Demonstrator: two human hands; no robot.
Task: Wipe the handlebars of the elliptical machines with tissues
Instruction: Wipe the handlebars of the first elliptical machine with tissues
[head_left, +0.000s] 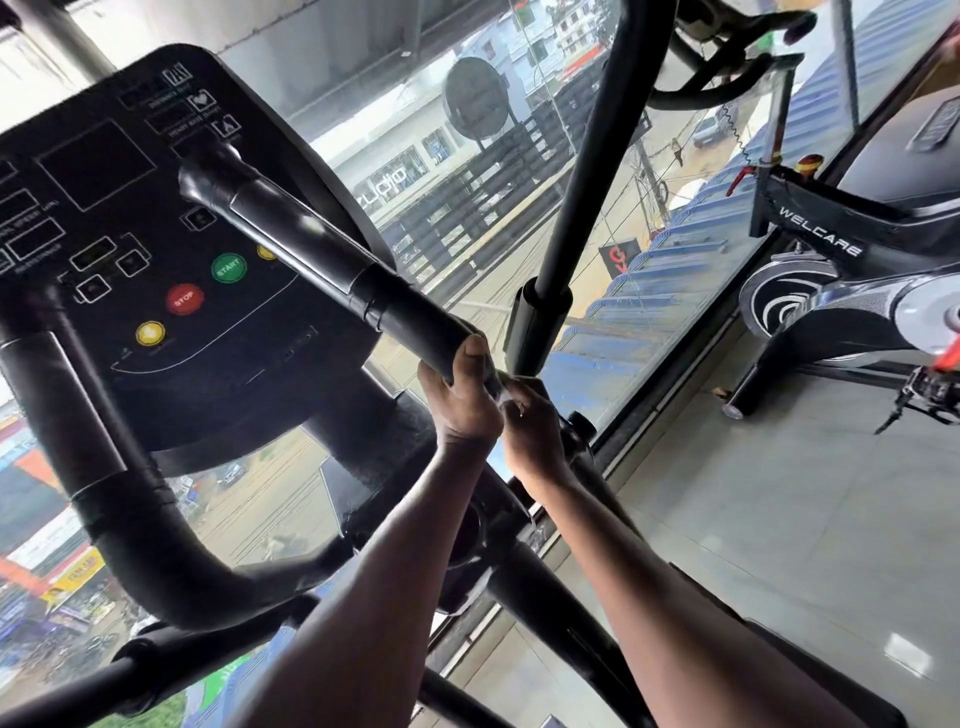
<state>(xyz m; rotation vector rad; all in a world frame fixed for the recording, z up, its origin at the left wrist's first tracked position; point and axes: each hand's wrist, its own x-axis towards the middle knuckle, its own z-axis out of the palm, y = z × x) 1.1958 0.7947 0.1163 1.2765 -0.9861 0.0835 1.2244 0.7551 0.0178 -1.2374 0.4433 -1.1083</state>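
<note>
Hands at the near end of the right fixed handlebar (332, 265) — we are seeing the left hand (462, 400) curling round its tip, thumb on top. Right hand (530, 421) is pinching a white tissue (503, 393) — mostly hidden — just beside that tip. Console (156, 218) is sitting behind; a spin bike (831, 291) is standing well apart, rightward.

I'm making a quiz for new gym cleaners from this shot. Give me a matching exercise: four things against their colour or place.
Things:
1. STOP button
2. START button
3. left hand
4. exercise bike

Descriptions:
A. green
B. on the right, by the window
C. red
D. grips the end of the handlebar

Pairs: 1-C, 2-A, 3-D, 4-B
</note>
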